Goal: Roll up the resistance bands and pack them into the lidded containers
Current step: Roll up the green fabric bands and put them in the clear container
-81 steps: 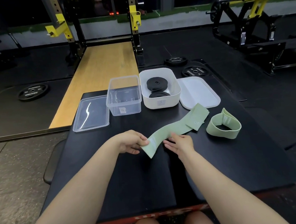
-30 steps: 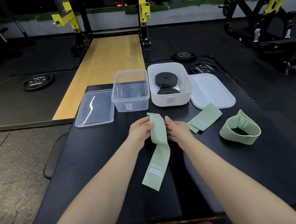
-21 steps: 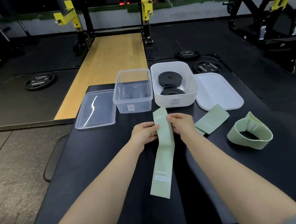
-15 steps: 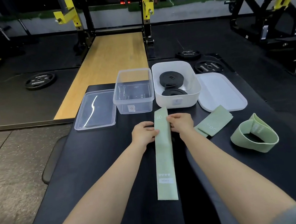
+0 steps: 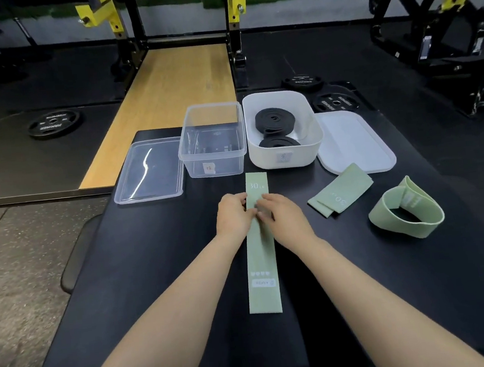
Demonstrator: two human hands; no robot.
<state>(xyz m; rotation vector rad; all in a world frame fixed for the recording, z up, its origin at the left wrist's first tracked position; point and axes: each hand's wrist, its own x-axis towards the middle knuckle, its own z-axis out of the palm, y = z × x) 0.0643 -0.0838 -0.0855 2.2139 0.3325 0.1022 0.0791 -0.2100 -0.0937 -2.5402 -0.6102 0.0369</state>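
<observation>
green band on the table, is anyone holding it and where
Both hands, left and right, are on the flat green band near its far end; whether they pinch or just press it cannot be told.
</observation>
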